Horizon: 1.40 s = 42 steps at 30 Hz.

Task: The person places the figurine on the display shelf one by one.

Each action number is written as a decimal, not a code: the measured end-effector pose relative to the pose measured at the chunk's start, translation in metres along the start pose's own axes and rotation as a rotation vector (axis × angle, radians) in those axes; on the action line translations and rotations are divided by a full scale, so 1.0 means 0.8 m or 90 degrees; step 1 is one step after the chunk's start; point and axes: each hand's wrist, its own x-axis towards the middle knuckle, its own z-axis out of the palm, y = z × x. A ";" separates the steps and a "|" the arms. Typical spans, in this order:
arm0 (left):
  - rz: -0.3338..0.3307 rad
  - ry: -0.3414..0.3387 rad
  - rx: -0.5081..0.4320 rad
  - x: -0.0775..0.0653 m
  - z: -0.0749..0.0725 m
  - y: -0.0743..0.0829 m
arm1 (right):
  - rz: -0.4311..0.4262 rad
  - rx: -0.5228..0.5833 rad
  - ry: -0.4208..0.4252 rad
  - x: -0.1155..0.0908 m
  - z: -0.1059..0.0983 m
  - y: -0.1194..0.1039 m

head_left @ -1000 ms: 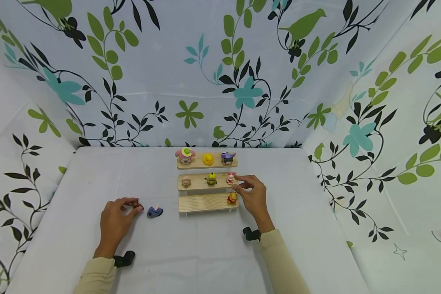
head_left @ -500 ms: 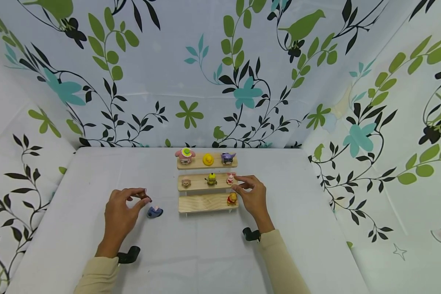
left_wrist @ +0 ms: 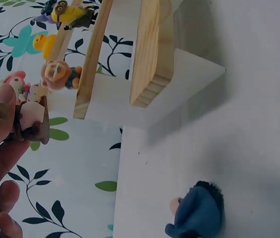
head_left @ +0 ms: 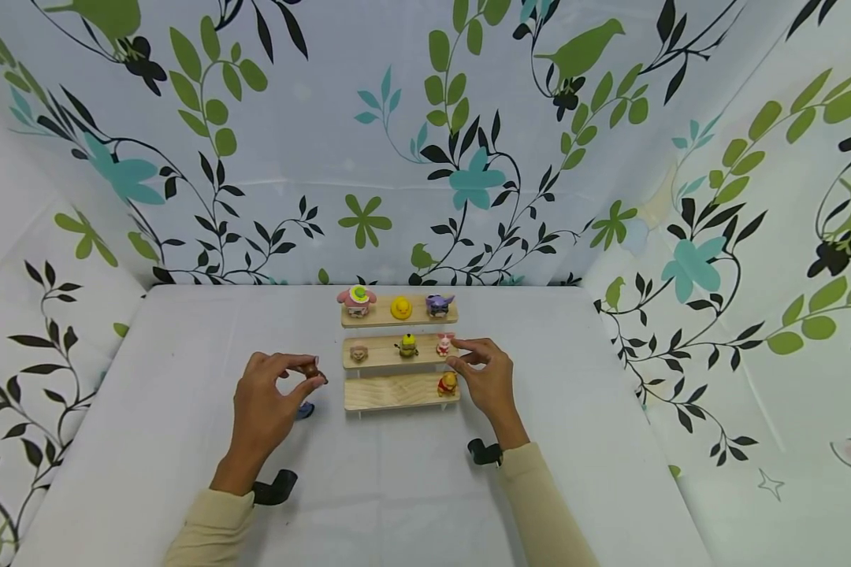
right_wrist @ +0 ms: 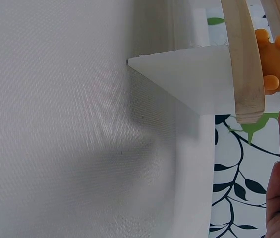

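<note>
My left hand [head_left: 264, 403] pinches a small brown figurine [left_wrist: 34, 121] with a pale front between thumb and fingers, held up left of a three-tier wooden shelf [head_left: 383, 391]. My right hand [head_left: 491, 378] grips the right end of the middle tier with thumb and index finger, right beside a pink-and-white figurine [head_left: 444, 344]. Below my right hand's fingers, a yellow bear figurine in red [head_left: 447, 384] sits on the lowest tier. A blue figurine [left_wrist: 196, 213] lies on the table, partly hidden by my left hand in the head view.
The top tier carries a pink figurine [head_left: 357, 302], a yellow duck [head_left: 400, 307] and a purple figurine [head_left: 438, 305]. On the middle tier are a brown figurine [head_left: 358, 353] and a yellow-green one [head_left: 407, 346]. A leaf-patterned cloth [head_left: 276, 142] hangs behind the white table [head_left: 411, 488].
My left hand has moved right and slightly away from me with the brown figurine, toward the shelf's left end, and now covers part of the blue figurine. My right hand has stayed in place.
</note>
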 end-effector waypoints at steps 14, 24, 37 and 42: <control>0.062 -0.033 -0.043 0.000 0.037 0.043 | 0.015 0.003 0.001 0.000 0.000 0.001; 0.080 -0.055 -0.063 -0.004 0.071 0.061 | 0.004 0.019 0.004 0.001 0.000 0.001; 0.065 -0.102 -0.049 -0.010 0.113 0.073 | 0.001 -0.001 0.009 0.001 0.002 0.000; 0.064 -0.116 -0.037 -0.009 0.124 0.075 | 0.010 -0.007 0.007 0.000 0.001 0.000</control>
